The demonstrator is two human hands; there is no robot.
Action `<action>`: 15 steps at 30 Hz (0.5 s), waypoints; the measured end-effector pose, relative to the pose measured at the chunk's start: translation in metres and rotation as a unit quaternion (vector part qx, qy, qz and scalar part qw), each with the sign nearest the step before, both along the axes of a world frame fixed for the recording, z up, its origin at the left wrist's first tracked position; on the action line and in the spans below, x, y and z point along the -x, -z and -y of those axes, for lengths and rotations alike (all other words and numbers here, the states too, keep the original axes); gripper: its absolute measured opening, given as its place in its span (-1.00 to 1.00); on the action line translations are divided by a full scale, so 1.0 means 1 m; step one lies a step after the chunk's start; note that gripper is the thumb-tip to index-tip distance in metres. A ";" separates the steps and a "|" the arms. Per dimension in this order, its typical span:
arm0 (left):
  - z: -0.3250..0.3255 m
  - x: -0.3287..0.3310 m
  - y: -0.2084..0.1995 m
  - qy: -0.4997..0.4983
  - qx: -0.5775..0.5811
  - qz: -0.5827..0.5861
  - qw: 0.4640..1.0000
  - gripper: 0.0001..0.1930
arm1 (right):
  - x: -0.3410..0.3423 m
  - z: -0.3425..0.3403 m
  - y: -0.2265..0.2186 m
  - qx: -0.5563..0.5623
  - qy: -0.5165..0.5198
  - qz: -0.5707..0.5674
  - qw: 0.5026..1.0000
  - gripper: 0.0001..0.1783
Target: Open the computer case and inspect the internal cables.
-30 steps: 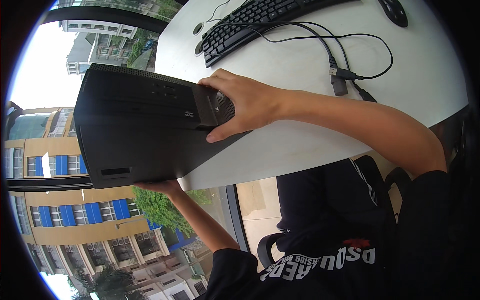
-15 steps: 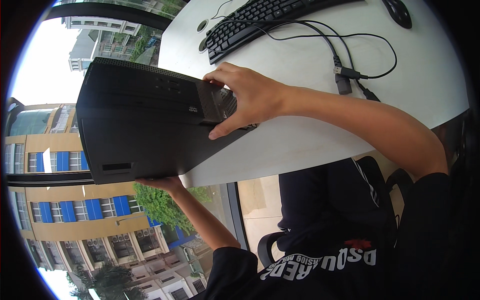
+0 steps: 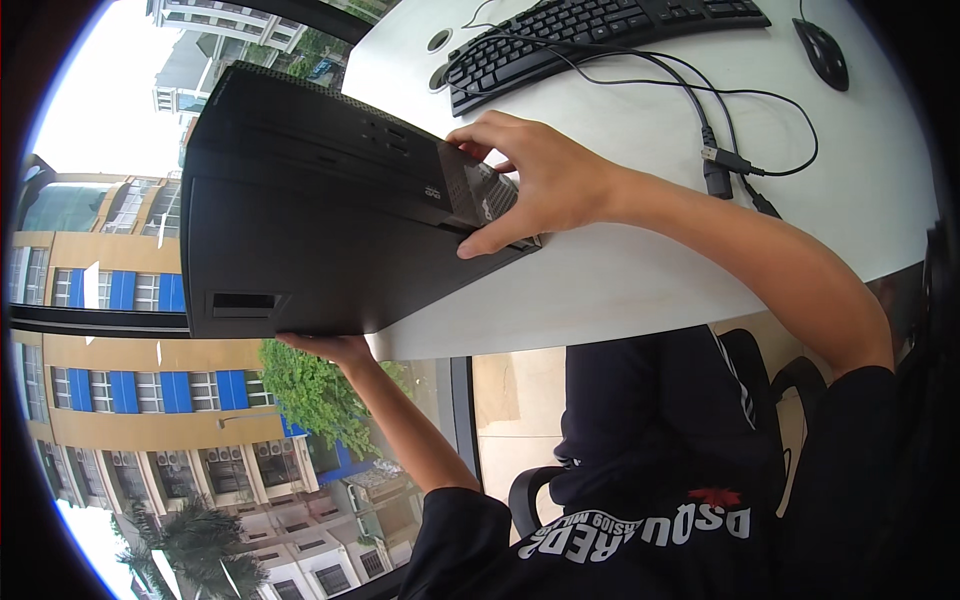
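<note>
A black desktop computer tower (image 3: 310, 215) sits at an angle at the left end of the white table (image 3: 640, 270), with much of it reaching past the table's edge on the window side. My right hand (image 3: 550, 178) grips its right-hand end, the thumb on the near side panel and the fingers over the narrow face with the disc drive. Against the lower near edge, my left hand (image 3: 330, 348) supports the case from below; its fingertips are partly hidden by the case.
Beyond my right hand lie a black keyboard (image 3: 600, 40) and, farther right, a black mouse (image 3: 823, 55). Black cables (image 3: 690, 90) with plugs lie loosely between them and my right forearm. Two round cable holes pierce the table by the keyboard. Windows stand along the left; a chair's armrests flank my lap.
The whole view has shifted, so table things appear farther right and slightly higher. The tower's far left corner has risen more than the rest, as if tilted slightly; both hands keep their hold.
</note>
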State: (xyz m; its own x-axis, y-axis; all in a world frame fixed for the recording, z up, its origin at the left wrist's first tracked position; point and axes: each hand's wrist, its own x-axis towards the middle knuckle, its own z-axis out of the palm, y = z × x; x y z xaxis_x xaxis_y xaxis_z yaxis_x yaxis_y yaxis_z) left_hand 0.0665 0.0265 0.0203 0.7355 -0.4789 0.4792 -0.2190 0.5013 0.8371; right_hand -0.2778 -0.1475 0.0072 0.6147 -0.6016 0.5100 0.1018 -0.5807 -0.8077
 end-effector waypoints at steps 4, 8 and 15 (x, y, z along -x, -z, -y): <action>0.002 0.003 0.004 -0.014 0.004 -0.014 1.000 -0.09 | -0.001 0.004 0.001 -0.006 -0.008 -0.012 1.000 0.14; -0.003 0.002 0.003 -0.002 0.014 -0.023 1.000 -0.11 | 0.002 0.004 -0.002 -0.051 -0.045 -0.010 0.998 0.12; -0.001 -0.009 0.004 0.003 0.029 -0.031 0.999 -0.10 | 0.007 0.002 -0.007 -0.078 -0.051 -0.033 0.995 0.12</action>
